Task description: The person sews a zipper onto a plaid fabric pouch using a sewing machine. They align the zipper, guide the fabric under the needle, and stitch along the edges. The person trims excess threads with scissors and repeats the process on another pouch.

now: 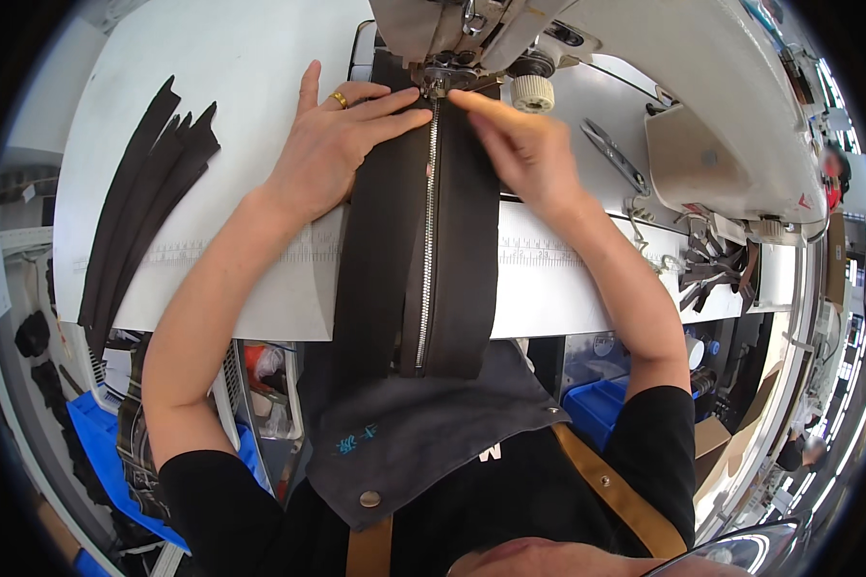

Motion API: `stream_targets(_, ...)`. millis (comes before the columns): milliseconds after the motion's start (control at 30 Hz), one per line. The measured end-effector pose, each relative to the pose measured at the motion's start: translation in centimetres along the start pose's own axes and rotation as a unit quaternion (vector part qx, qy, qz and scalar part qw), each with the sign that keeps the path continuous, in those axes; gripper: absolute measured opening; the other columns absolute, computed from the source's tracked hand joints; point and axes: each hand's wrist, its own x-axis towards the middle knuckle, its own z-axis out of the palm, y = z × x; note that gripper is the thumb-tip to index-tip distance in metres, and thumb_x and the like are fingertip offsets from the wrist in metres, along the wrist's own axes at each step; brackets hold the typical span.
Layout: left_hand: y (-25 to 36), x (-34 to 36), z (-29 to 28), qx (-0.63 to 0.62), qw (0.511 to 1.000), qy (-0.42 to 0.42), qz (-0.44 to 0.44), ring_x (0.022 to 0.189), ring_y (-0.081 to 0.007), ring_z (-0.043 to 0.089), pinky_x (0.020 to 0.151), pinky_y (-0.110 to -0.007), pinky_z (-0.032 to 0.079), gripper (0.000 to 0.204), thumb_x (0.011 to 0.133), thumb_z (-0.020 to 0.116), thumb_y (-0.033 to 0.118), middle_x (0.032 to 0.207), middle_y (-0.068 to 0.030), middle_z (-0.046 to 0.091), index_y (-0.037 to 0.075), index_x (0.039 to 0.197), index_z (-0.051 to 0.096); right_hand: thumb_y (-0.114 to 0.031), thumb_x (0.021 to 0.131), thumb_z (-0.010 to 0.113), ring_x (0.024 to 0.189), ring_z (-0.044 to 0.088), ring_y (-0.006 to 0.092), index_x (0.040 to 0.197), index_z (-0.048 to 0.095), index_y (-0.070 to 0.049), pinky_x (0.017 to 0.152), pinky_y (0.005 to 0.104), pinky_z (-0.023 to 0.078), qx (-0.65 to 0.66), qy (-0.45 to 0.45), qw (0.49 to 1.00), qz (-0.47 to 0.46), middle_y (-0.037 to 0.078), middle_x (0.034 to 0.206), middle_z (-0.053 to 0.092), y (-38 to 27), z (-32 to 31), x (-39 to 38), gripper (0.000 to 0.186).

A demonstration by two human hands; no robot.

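Note:
A long dark brown fabric piece (366, 250) with a silver metal zipper (427, 231) runs beneath the presser foot (438, 82) of a sewing machine (645, 48). My left hand (327, 144) lies open on the fabric left of the zipper, fingertips beside the foot, a ring on one finger. My right hand (524, 159) is closed at the right of the foot, index fingertip beside it and the other fingers curled; what they hold, if anything, is hidden. Metal thread snips (614, 154) lie right of that hand.
Dark fabric strips (135, 202) lie on the white worktable (144, 58) at left, more dark pieces (712, 269) at right. Below are blue trays (101, 447) and cardboard (717, 442). A grey apron (414, 452) covers my lap. A distant person (799, 452) is at far right.

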Motion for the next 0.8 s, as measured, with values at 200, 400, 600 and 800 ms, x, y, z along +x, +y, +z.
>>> stream_targets(200,4.4,-3.1,-5.0,-0.294,0.956,-0.024,-0.011,0.103,-0.0171,0.058,0.109,-0.054,0.012,0.022,0.068,0.077,0.017,0.1,0.0018,0.066,0.017,0.087,0.068,-0.008,0.08,0.066,0.065,0.056,0.0171,0.098,0.068,-0.007,0.061,0.0296,0.043,0.008,-0.001,0.994,0.11,0.004,0.069,0.059,-2.3,-3.6,-2.9,0.019)
stream_targets(400,6.5,-7.8,-4.7,-0.093,0.996,-0.005,0.008,0.105,-0.0164,0.059,0.11,-0.053,0.011,0.017,0.076,0.068,0.012,0.106,0.0026,0.066,0.014,0.092,0.068,-0.012,0.07,0.072,0.109,0.053,0.033,0.112,0.062,-0.007,0.091,0.0386,0.044,-0.019,-0.134,0.99,-0.049,0.012,0.118,0.056,-8.8,-4.2,-5.9,0.043)
stream_targets(600,6.9,-8.2,-4.3,-0.066,0.996,-0.044,0.043,0.107,-0.0176,0.058,0.111,-0.053,0.007,0.024,0.078,0.063,0.012,0.113,0.0009,0.064,0.014,0.101,0.068,-0.019,0.076,0.07,0.12,0.047,0.0309,0.118,0.059,-0.01,0.096,0.0414,0.043,-0.053,-0.233,0.971,-0.021,0.008,0.128,0.052,-10.0,-3.9,-7.6,0.045)
stream_targets(800,7.0,-7.6,-4.9,-0.084,0.989,-0.105,0.058,0.106,-0.0205,0.058,0.11,-0.056,0.01,0.035,0.074,0.056,0.006,0.12,-0.002,0.057,0.018,0.106,0.066,-0.019,0.077,0.069,0.12,0.048,0.0304,0.116,0.061,-0.009,0.095,0.0431,0.044,-0.054,-0.215,0.975,-0.02,0.008,0.127,0.053,-10.6,-3.3,-7.6,0.041)
